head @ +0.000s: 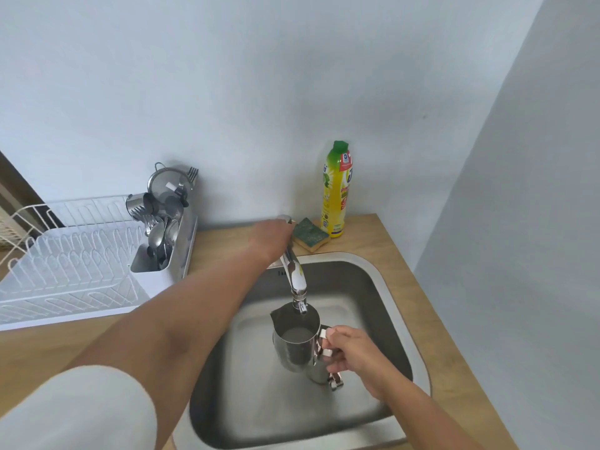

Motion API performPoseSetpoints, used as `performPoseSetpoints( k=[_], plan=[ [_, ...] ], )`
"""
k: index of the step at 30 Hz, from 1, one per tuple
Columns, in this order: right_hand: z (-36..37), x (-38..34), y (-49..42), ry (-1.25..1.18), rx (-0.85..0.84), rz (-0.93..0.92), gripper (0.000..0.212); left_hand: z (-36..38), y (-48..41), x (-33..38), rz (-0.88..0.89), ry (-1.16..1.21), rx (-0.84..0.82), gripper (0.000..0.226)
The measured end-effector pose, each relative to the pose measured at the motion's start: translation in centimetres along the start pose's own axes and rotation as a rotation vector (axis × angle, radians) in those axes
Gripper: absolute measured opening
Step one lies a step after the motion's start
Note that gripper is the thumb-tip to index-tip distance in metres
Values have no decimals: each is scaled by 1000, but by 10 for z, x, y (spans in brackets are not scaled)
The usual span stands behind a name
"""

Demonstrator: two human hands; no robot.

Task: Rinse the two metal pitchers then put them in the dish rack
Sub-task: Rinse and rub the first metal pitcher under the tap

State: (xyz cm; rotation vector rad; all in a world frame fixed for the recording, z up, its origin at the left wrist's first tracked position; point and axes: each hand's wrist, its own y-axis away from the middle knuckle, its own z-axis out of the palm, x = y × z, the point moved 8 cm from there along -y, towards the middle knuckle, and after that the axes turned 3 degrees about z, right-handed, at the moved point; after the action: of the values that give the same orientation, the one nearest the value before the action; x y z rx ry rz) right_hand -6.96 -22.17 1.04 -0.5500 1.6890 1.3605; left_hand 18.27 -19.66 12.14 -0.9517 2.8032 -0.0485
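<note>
1. Gripping the handle of a metal pitcher (293, 344) with the right hand (352, 354), fingers wrapped through the loop; pitcher held upright over the sink (394, 306), mouth directly beneath the tap spout (297, 287).
2. Noted inside the held pitcher: some water, surface visible below the rim.
3. Partly hidden behind and below the held pitcher: second pitcher (321, 375), seemingly on the sink floor, handle pointing toward the near right; exact posture not clear.
4. Reaching across to the back of the tap with the left hand (271, 235), closed over the lever at the tap base; lever itself mostly covered, so position not readable.
5. No stream discernible between spout and pitcher at this resolution.
6. Placed on the wooden counter (406, 254) behind the sink: green-and-yellow sponge (310, 235), just beside a yellow soap bottle (336, 190) with a green cap, standing upright against the wall.
7. Located left of the sink on the counter: white dish rack (65, 271), plate slots unoccupied, neither pitcher in it.
8. Standing at the right end of the rack: cutlery holder (162, 241) holding spoons, forks, a small strainer and a metal cup.
</note>
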Motion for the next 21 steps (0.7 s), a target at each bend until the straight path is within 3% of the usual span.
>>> performPoseSetpoints(
  k=[11, 21],
  plan=[
    [-2, 1, -9, -7, -28, -19, 35, 1, -8, 1, 70, -166, -41, 23],
    [-4, 6, -13, -28, -19, -4, 33, -2, -18, -9, 16, -135, -27, 33]
  ],
)
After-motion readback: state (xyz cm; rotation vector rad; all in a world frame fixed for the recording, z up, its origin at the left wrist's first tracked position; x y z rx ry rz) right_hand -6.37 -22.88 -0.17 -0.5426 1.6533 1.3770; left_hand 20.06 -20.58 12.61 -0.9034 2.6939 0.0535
